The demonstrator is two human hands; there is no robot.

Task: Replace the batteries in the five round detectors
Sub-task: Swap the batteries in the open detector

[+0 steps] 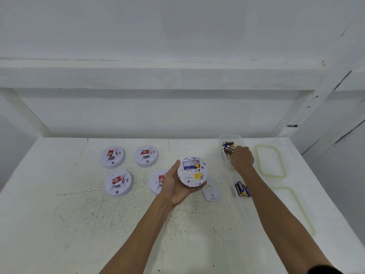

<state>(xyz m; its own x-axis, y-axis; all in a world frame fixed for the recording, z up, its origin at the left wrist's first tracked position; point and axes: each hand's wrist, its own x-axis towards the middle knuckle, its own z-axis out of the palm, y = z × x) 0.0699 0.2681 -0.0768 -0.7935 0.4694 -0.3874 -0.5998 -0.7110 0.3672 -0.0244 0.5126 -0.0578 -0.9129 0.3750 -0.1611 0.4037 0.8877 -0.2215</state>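
Note:
My left hand (175, 184) grips a white round detector (192, 172) above the table, its underside facing me with the battery bay open. The detector's back cover (211, 189) lies on the table just below it. My right hand (242, 159) reaches into a clear plastic box (222, 139) of batteries (228, 146), fingers curled on a battery there. Two more batteries (242, 189) lie on the table near my right forearm. Other detectors sit face up at the left: (112, 156), (146, 155), (118, 182); a further detector (157, 181) is partly hidden behind my left hand.
Two clear lids with green rims lie at the right: a small lid (270, 161) beside the box and a larger lid (296, 210) nearer me. A white wall stands behind the white table (79, 224), with a white post at the right.

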